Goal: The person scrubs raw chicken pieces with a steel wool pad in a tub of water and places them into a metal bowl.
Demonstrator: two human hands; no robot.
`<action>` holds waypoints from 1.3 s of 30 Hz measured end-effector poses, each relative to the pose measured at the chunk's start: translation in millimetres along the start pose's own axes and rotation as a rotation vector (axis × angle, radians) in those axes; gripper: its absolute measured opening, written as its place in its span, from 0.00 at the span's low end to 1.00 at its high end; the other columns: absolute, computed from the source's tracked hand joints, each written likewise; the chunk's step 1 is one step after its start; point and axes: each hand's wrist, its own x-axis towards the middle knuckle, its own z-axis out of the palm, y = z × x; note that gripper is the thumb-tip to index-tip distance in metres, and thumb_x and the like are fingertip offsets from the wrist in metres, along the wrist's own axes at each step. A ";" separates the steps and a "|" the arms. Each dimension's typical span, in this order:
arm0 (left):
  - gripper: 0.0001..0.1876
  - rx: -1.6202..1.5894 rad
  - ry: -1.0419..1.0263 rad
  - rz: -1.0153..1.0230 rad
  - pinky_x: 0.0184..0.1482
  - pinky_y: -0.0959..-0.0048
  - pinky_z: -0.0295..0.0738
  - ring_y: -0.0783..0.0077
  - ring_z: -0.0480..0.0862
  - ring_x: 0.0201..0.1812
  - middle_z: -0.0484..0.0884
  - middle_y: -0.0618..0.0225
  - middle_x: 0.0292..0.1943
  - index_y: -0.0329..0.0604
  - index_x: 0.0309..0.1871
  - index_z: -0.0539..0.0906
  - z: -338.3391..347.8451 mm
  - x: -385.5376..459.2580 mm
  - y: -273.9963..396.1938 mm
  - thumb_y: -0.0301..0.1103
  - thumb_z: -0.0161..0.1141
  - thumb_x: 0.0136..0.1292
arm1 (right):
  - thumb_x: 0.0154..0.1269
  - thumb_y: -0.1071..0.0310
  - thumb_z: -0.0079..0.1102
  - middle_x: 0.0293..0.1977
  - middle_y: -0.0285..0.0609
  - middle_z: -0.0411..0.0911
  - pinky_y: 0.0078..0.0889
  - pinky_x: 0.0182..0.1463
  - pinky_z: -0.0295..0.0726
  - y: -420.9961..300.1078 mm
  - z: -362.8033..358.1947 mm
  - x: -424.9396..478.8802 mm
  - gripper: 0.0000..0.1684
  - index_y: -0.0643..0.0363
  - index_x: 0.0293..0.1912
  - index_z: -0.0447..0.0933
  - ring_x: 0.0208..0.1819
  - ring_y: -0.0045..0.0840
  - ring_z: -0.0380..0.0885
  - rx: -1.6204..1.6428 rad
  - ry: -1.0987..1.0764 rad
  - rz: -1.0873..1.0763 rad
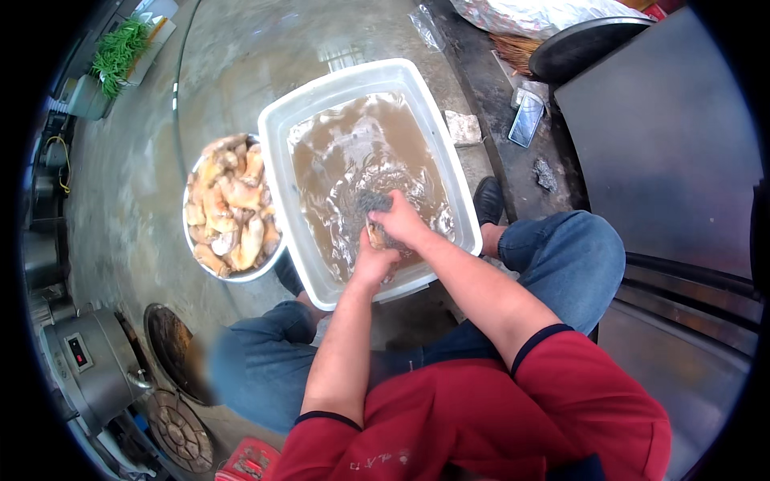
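Brown, cloudy water fills much of a white plastic tub (274,180) between my knees. My right hand (402,221) grips a grey metal scouring pad (373,203) just above the water. Below it, my left hand (374,260) holds a pale tan piece of meat (376,235), partly hidden by the fingers and the water; its exact kind I cannot tell. The pad is at the far end of this piece. Left of the tub, a round metal basin (231,278) is heaped with pale yellow and brown pieces of meat (224,201) with skin.
A smartphone (526,121) and another scouring pad (545,175) lie on the dark ledge at right, beside a metal cabinet (656,126). A hose (176,120) crosses the concrete floor. Green vegetables (120,54) stand upper left; a grey metal appliance (90,361) is lower left.
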 end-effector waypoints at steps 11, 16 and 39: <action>0.50 0.098 0.195 0.002 0.24 0.71 0.75 0.70 0.80 0.24 0.82 0.59 0.35 0.37 0.73 0.53 8.7 1.5 -3.2 0.27 0.70 0.46 | 0.54 0.74 0.67 0.37 0.51 0.80 0.38 0.46 0.78 33.5 16.4 1.2 0.26 0.62 0.51 0.67 0.40 0.35 0.81 -0.164 0.154 -0.180; 0.54 0.252 0.190 0.243 0.30 0.67 0.79 0.62 0.84 0.39 0.78 0.50 0.52 0.42 0.78 0.48 -2.5 22.1 -49.5 0.29 0.69 0.48 | 0.54 0.71 0.64 0.41 0.56 0.82 0.37 0.50 0.79 42.8 27.9 15.7 0.28 0.67 0.55 0.70 0.45 0.41 0.83 -0.102 0.334 -0.040; 0.41 0.080 -0.108 -0.210 0.39 0.71 0.77 0.69 0.80 0.40 0.79 0.65 0.44 0.45 0.70 0.65 -8.9 16.4 -13.3 0.16 0.57 0.47 | 0.62 0.72 0.56 0.44 0.55 0.82 0.48 0.52 0.80 45.1 -50.5 19.8 0.18 0.59 0.52 0.69 0.47 0.48 0.82 -0.757 0.069 -0.073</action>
